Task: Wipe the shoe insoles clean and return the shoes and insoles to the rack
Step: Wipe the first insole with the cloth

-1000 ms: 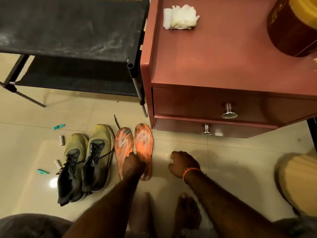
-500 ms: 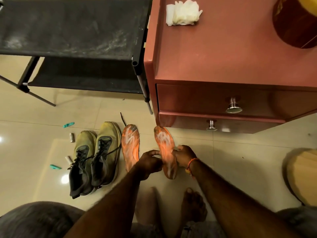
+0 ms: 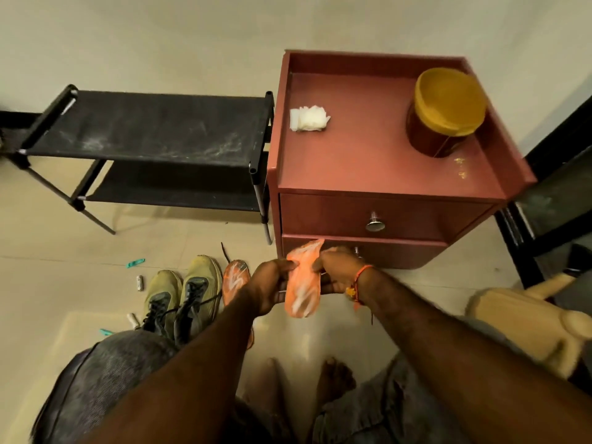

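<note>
I have one orange insole point(image 3: 302, 288) lifted off the floor, held between both hands in front of my knees. My left hand point(image 3: 268, 288) has its grip closed on the insole's left edge and my right hand point(image 3: 336, 270) pinches the right edge, thumbs on top. The printed face is toward me, smeared pale, so this is the side I judge needs wiping. To do it well I should pass the hold to one hand at the heel and keep the insole flat and taut, not folded, leaving the other hand free.

Just left, the second insole point(image 3: 235, 280) lies on the floor beside the pair of olive shoes point(image 3: 182, 296), close together, laces loose.

Further off, the white wipe point(image 3: 308, 118) sits on the red table point(image 3: 368, 161), well apart from my hands; I must reach up for it before any wiping begins. The black rack point(image 3: 153, 129) stands left of the table, its shelves bare and dusty.
</note>
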